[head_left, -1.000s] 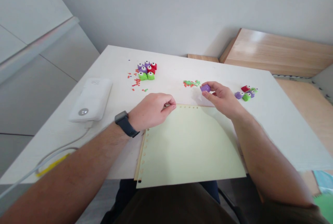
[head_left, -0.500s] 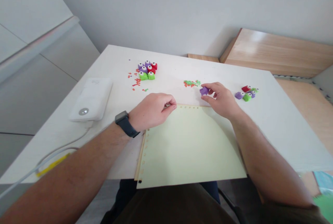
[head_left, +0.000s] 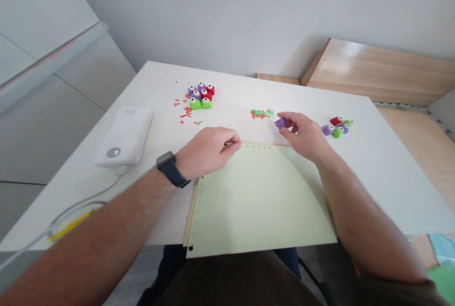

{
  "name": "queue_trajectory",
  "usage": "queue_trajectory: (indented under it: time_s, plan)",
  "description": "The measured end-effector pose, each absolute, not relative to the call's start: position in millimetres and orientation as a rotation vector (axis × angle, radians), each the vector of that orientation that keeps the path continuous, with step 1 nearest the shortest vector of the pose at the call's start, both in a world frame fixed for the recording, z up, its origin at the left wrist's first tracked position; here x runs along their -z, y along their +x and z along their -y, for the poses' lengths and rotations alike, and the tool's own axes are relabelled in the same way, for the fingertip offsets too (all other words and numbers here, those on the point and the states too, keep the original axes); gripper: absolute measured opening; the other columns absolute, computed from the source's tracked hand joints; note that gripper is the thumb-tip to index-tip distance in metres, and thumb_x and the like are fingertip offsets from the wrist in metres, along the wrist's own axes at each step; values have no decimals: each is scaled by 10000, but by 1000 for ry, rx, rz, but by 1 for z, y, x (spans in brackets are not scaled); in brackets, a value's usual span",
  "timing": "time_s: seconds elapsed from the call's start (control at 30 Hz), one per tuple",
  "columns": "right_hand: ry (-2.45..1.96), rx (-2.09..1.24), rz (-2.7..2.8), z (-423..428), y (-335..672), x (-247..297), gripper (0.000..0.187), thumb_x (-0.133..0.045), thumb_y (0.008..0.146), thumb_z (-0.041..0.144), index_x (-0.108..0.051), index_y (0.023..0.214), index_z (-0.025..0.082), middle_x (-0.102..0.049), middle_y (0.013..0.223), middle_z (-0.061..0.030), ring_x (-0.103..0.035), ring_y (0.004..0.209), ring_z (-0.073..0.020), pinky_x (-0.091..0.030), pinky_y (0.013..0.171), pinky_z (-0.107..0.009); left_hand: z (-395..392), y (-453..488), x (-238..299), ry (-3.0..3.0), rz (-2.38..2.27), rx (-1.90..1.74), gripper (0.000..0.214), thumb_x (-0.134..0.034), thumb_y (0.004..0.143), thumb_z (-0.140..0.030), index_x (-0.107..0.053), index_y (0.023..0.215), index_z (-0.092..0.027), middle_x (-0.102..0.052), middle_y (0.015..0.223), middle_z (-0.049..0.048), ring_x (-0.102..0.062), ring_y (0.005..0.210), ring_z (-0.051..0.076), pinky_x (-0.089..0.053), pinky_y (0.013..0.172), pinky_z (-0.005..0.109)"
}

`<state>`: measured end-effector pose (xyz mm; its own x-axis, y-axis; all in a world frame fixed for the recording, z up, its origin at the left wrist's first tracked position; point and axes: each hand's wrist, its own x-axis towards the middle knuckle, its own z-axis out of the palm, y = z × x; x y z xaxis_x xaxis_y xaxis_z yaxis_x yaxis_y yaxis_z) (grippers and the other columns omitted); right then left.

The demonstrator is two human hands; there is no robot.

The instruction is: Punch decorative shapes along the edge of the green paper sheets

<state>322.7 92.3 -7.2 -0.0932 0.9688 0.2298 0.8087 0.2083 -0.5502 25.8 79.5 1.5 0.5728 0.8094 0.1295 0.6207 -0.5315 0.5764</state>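
A pale yellow-green sheet of paper lies before me, with small punched holes along its left and top edges. My left hand, a dark watch on its wrist, is at the sheet's top left corner, thumb and forefinger pinched on its edge. Just beyond the top right part of the sheet, my right hand grips a small purple craft punch between thumb and fingers. The punch is raised off the paper, its slotted end facing left. Part of it is hidden by my fingers.
Several purple, red and green punches stand at the back left; others stand at the right. Red and green paper bits lie beyond the sheet. A white power bank with a cable is on the left.
My right hand has shifted slightly right, and the purple punch has turned a little in its fingers. My left hand and the sheet are nearly still.
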Motion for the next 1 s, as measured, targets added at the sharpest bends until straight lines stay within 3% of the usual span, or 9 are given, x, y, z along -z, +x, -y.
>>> queue_trajectory:
  time_s: [0.3,0.6,1.0]
  plan:
    - [-1570,-551,1927,-91,322,8,430,-676,811,175,-721,1232,251,-761,969,-32,-659,806,-180,-538,814,-347,-80,26,-1,2333,-1138,-544,188,-569,961,-295,-728,934,-200,-755,908,13,-681,845,178,-459,772,305]
    - [-1417,-649,1890,-90,319,9,397,-668,819,155,-666,1203,253,-770,1064,-42,-690,905,-195,-532,815,-352,-78,26,-3,2339,-1146,-545,178,-572,958,-289,-722,922,-202,-753,898,9,-681,831,178,-453,755,303]
    - [-1589,-409,2140,-88,329,0,461,-582,924,274,-656,1379,261,-746,1047,-70,-664,858,-227,-537,815,-381,-78,26,-3,2342,-1133,-545,195,-558,964,-295,-726,934,-201,-762,918,21,-686,840,183,-471,764,310]
